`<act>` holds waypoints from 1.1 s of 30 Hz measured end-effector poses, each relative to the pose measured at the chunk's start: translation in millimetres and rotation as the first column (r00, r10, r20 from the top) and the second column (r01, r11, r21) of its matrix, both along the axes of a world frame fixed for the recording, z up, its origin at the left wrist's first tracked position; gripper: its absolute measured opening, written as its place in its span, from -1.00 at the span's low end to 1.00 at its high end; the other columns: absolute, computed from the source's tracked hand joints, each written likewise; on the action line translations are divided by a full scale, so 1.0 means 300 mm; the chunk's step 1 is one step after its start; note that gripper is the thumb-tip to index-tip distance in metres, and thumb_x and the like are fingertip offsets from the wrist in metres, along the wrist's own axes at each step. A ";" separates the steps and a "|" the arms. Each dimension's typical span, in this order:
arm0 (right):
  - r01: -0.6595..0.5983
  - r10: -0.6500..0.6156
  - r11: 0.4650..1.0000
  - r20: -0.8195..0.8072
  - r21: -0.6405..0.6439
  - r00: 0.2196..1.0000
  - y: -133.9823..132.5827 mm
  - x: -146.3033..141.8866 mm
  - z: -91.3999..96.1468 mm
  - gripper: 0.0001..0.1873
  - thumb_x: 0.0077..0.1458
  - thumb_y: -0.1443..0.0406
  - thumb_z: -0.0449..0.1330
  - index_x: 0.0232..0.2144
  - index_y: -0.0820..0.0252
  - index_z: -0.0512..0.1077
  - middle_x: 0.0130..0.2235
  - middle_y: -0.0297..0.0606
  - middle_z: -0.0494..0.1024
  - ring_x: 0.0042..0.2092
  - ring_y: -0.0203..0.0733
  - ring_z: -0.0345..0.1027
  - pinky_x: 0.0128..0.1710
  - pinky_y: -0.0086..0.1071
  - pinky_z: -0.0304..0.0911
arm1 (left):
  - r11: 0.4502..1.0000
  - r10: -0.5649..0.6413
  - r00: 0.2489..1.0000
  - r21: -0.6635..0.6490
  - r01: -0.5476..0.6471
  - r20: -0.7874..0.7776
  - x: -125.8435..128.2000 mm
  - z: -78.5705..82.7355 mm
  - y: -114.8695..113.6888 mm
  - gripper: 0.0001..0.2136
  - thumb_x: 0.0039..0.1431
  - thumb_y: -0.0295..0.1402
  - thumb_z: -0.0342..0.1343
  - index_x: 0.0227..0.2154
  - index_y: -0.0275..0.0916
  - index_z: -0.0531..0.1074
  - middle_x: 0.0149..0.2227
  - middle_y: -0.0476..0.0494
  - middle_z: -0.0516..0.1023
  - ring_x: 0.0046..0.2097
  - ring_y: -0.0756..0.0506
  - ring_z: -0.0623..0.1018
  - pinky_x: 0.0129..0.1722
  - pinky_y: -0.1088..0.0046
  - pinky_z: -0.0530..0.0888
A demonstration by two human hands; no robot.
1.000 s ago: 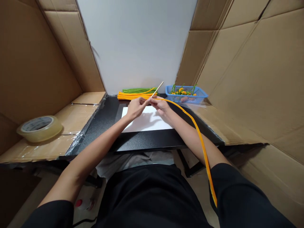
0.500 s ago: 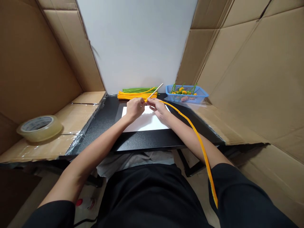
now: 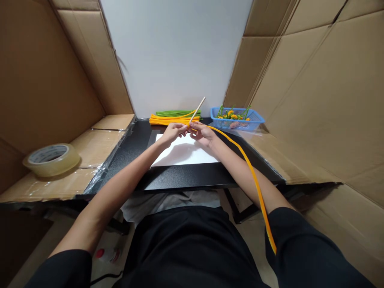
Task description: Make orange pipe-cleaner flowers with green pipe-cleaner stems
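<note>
My left hand (image 3: 172, 133) and my right hand (image 3: 203, 134) meet above a white sheet (image 3: 186, 154) on the black table (image 3: 180, 180). The left hand's fingers pinch a thin wooden stick (image 3: 198, 109) that points up and away. The right hand's fingers are closed on a long orange pipe cleaner (image 3: 252, 176) at the stick's base. The pipe cleaner trails back over my right arm and hangs down beside my right thigh.
Bundles of orange pipe cleaners (image 3: 168, 119) and green pipe cleaners (image 3: 174, 113) lie at the table's far edge. A blue basket (image 3: 238, 119) with small orange and green pieces sits at the far right. A roll of clear tape (image 3: 51, 160) rests on cardboard at the left. Cardboard walls enclose both sides.
Both hands have lifted slightly off the sheet, and the stick now tilts more upright. The pipe cleaner's trailing end has shifted little.
</note>
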State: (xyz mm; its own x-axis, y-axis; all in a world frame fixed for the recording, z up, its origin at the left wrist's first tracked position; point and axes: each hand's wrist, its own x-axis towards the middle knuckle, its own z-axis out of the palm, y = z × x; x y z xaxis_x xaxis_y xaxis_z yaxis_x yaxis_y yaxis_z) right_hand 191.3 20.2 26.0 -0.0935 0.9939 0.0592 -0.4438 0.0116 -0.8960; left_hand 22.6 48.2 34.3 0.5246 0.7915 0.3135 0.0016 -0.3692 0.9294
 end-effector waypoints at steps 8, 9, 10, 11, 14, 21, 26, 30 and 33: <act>0.105 -0.104 0.994 0.061 -0.009 0.993 0.001 -0.007 -0.006 -0.81 -0.18 0.34 0.43 -0.51 0.08 0.48 -0.43 -0.42 0.58 -0.25 -0.24 0.40 -0.30 -0.36 0.13 | 0.862 0.352 0.934 0.408 -0.301 -0.054 0.014 -0.013 -0.052 -0.86 0.20 -0.43 0.14 -0.17 -0.18 0.48 -0.43 -0.06 0.55 -0.31 -0.09 0.52 -0.22 0.45 0.35; 0.107 -0.106 0.994 0.073 -0.005 0.992 0.000 -0.008 -0.006 -0.81 -0.19 0.34 0.44 -0.50 0.08 0.48 -0.43 -0.41 0.58 -0.24 -0.24 0.41 -0.29 -0.35 0.12 | 0.855 0.366 0.929 0.414 -0.313 -0.053 0.014 -0.014 -0.057 -0.88 0.19 -0.44 0.15 -0.22 -0.17 0.49 -0.43 -0.08 0.55 -0.28 -0.11 0.53 -0.22 0.44 0.34; 0.108 -0.107 0.994 0.086 -0.002 0.991 -0.001 -0.009 -0.005 -0.81 -0.20 0.34 0.44 -0.50 0.08 0.49 -0.43 -0.41 0.58 -0.24 -0.23 0.41 -0.28 -0.34 0.12 | 0.857 0.372 0.927 0.403 -0.323 -0.048 0.013 -0.015 -0.061 -0.91 0.18 -0.44 0.15 -0.26 -0.17 0.49 -0.42 -0.09 0.54 -0.26 -0.13 0.53 -0.22 0.44 0.34; 0.106 -0.106 0.994 0.098 -0.001 0.990 -0.002 -0.010 -0.005 -0.81 -0.20 0.34 0.44 -0.50 0.08 0.50 -0.43 -0.41 0.58 -0.24 -0.23 0.41 -0.28 -0.34 0.12 | 0.865 0.371 0.928 0.380 -0.328 -0.042 0.012 -0.015 -0.063 -0.93 0.16 -0.45 0.17 -0.29 -0.17 0.48 -0.43 -0.11 0.54 -0.24 -0.15 0.54 -0.23 0.44 0.34; 0.091 -0.090 0.996 0.127 -0.005 0.988 -0.005 -0.014 -0.005 -0.83 -0.21 0.35 0.42 -0.49 0.08 0.51 -0.42 -0.41 0.58 -0.23 -0.23 0.42 -0.27 -0.34 0.12 | 0.899 0.339 0.940 0.304 -0.315 -0.030 0.007 -0.014 -0.061 -0.94 0.14 -0.45 0.19 -0.33 -0.17 0.46 -0.44 -0.12 0.53 -0.21 -0.17 0.54 -0.24 0.43 0.36; 0.062 -0.062 0.998 0.104 0.000 0.993 0.000 -0.012 -0.008 -0.88 -0.11 0.29 0.39 -0.45 0.07 0.52 -0.42 -0.39 0.59 -0.24 -0.22 0.41 -0.25 -0.32 0.15 | 0.937 0.263 0.964 0.231 -0.262 0.025 0.018 -0.014 -0.041 -0.92 0.15 -0.42 0.19 -0.37 -0.21 0.38 -0.47 -0.05 0.54 -0.38 -0.04 0.51 -0.29 0.47 0.39; -0.001 -0.005 0.999 0.133 0.050 0.991 -0.007 0.001 0.009 -0.76 -0.19 0.24 0.47 -0.42 0.06 0.52 -0.42 -0.44 0.58 -0.29 -0.26 0.40 -0.31 -0.38 0.17 | 0.995 -0.015 0.988 -0.092 0.030 0.157 -0.002 0.013 -0.012 -0.88 0.14 -0.43 0.20 -0.43 -0.25 0.35 -0.55 -0.01 0.48 -0.47 0.04 0.46 -0.39 0.54 0.37; -0.083 0.073 0.994 0.145 0.067 0.987 -0.015 0.003 0.018 -0.64 -0.21 0.19 0.51 -0.30 0.01 0.56 -0.35 -0.41 0.61 -0.26 -0.24 0.44 -0.32 -0.37 0.22 | 0.874 -0.196 0.941 -0.386 0.295 0.275 -0.034 0.030 -0.003 -0.94 0.07 -0.52 0.21 -0.40 -0.32 0.43 -0.51 -0.03 0.45 -0.47 0.08 0.45 -0.39 0.57 0.41; -0.088 0.073 0.991 0.146 0.102 0.987 -0.010 0.005 0.013 -0.68 -0.21 0.17 0.52 -0.35 0.03 0.58 -0.36 -0.39 0.61 -0.24 -0.23 0.46 -0.29 -0.35 0.26 | 0.818 -0.195 0.919 -0.460 0.346 0.343 -0.029 0.026 -0.003 -0.91 0.06 -0.56 0.17 -0.34 -0.33 0.48 -0.51 -0.03 0.43 -0.49 0.08 0.43 -0.41 0.57 0.43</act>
